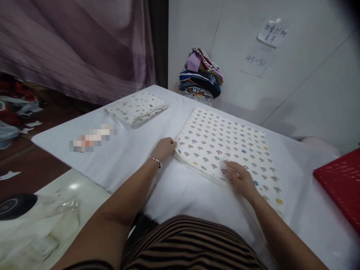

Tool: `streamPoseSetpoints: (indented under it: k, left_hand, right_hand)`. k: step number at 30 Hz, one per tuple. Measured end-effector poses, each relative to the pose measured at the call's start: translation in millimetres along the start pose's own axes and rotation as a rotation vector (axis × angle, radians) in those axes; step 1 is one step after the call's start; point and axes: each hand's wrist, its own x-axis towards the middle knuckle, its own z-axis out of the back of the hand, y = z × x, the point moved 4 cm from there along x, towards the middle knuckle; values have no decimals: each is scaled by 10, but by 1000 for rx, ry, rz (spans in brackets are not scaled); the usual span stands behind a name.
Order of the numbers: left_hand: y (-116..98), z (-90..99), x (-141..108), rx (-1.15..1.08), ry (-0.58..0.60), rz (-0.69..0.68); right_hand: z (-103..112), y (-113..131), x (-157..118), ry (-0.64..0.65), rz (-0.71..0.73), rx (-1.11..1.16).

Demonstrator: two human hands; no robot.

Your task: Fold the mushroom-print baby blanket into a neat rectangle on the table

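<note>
A folded white cloth [225,138] printed with grey mushrooms and a few coloured ones lies on the white-covered table before me. At its left corner, my left hand [166,147] is closed on the layered edge, a bracelet on the wrist. My right hand [242,180] rests on the cloth's near side, slightly blurred, with the fingers apart and reaching left over the print. Part of the cloth is hidden beneath this hand and forearm. Further back on the left lies a second folded cloth [137,107] with a small sparse print.
The white table cover [118,157] reaches the wall. Behind the table rises a stack of folded clothes [201,75]. A red plastic crate [340,180] stands at the right edge. Clear plastic bags [47,228] lie at lower left. A mauve curtain [84,45] hangs behind.
</note>
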Motion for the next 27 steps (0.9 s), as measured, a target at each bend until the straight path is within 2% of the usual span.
streamPoseSetpoints:
  k: [4,8,12,21,27]
  left_hand:
    - [1,-13,2,-13,3,15]
    - [0,-10,10,-49,6,55]
    - [-2,12,27,-103,-19,89]
    - [14,18,84,-230,-46,169]
    - [10,37,104,-223,-67,163]
  right_hand:
    - [-465,714,197,170,227,161]
    - [-774,1061,415,226,272,98]
    - [-919,1150,509,264,256,-38]
    - [-950,1181,465,281,264,-193]
    - [-1009,1223,468,253,274,-324]
